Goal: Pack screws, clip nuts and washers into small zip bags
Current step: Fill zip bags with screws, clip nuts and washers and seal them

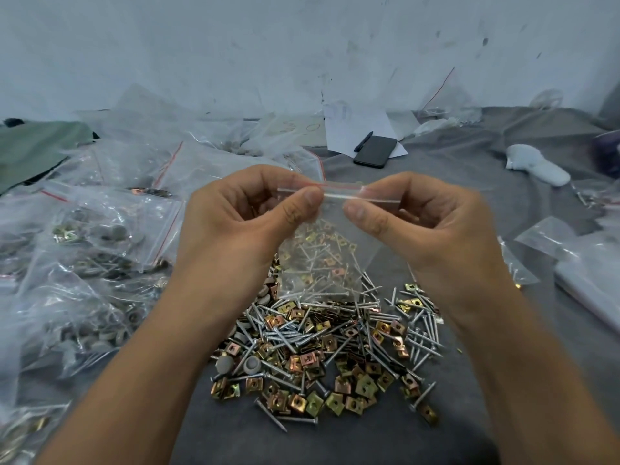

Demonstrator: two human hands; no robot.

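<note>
Now hands (335, 226) on bag (322, 263) (clear, crinkly).

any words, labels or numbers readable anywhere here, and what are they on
No text here can be read with confidence.
Sheet of paper under the clear plastic near the wall: faint handwritten marks, perhaps round digits, too blurred to read.
White papers beside the black phone: faint marks at the top, unreadable.
Small zip bag held by the left hand and right hand: only a red strip along the seal, no print visible.
</note>
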